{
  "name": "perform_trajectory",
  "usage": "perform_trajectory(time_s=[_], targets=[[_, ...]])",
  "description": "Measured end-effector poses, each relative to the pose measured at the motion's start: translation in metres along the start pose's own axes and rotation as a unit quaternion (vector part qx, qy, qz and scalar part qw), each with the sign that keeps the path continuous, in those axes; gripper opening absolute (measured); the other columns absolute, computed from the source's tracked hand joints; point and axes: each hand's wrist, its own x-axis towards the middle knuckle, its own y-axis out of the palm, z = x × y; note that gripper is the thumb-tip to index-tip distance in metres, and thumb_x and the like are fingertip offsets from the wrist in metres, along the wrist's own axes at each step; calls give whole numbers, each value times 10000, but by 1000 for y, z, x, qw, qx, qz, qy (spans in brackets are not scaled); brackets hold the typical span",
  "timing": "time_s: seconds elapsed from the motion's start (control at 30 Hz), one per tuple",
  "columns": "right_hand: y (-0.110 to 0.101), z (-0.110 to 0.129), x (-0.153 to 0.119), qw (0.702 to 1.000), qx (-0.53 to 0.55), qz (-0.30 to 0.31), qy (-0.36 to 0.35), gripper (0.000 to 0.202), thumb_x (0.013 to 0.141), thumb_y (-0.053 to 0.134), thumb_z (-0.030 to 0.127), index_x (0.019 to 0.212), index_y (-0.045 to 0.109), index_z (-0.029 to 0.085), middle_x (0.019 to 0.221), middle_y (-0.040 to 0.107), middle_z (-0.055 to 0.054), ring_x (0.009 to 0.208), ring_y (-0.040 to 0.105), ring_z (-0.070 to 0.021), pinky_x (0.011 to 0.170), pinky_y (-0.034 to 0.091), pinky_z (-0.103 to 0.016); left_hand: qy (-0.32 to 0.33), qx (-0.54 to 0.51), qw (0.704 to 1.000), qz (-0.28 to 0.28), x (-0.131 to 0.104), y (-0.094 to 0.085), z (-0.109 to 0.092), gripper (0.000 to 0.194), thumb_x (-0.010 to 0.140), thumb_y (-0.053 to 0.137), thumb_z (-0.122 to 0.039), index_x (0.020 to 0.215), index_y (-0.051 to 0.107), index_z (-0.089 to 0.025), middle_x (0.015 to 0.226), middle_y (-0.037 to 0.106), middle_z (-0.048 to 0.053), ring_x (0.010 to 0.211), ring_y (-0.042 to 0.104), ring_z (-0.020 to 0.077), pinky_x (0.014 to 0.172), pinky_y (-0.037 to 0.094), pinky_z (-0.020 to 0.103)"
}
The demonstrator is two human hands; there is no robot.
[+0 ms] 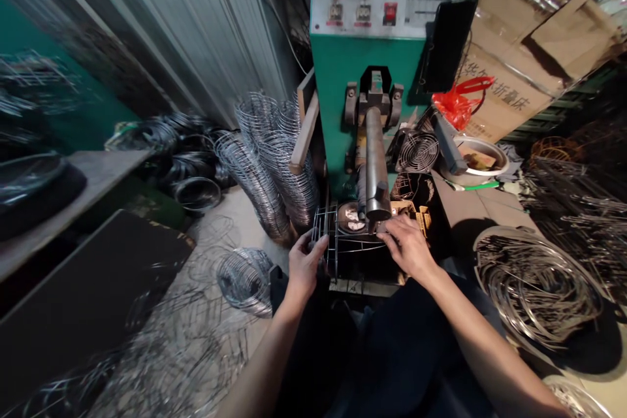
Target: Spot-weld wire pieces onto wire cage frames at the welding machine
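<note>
Dark clothing [392, 353] fills the bottom middle, a bare forearm to each side. Left hand [304, 264] closed on the left end of a wire frame [336, 245]. Right hand [409, 248] just beside the tip of a metal cylinder [377, 163], fingers bent together; whether they pinch anything, cannot tell. Frame lies between the two hands, near the front edge of a dark ledge [441, 228] at the foot of a green machine [337, 91].

Containers. Round dish [343, 217] toward the left edge of the ledge: whitish bits inside. Large round tub [504, 230], right: heaped with bent wires [539, 294], deep shadow along its lower right rim. White bowl [484, 177] by the far edge of a brown surface [458, 199]: a brownish piece inside, kind unclear. Red bag [458, 108] behind it, contents hidden. Cardboard carton [509, 85] leans beyond, inside unseen.

Hard to make out: right end of the frame, lost behind fingers and in shadow. Second tub [563, 380] cut off at bottom right, pale contents unreadable. Dark round object [39, 192] on the left-hand table [105, 166], cut by the picture's edge. Lettering on the machine's panel [362, 3] too blurred to read.
</note>
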Motion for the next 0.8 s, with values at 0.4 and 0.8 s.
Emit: perform_trajectory(time_s=[0.4,0.8], targets=[[2,-4,-1,1000,3,-6,-2,207,981,515,262,796,587,203,811,642,-57,860,532,-232,774,413,-353,24,17,1000,-9,6,-1,4,623,662,832,-477,1153,661,-133,635,546,-56,418,423,49,392,376,180],[-73,-5,-58,972,179,52,145,260,911,613,488,898,734,258,908,754,-41,814,693,-230,748,528,-359,38,88,994,-46,-46,-27,-28,513,703,807,-445,1103,692,-145,555,499,-46,361,401,81,359,324,232]])
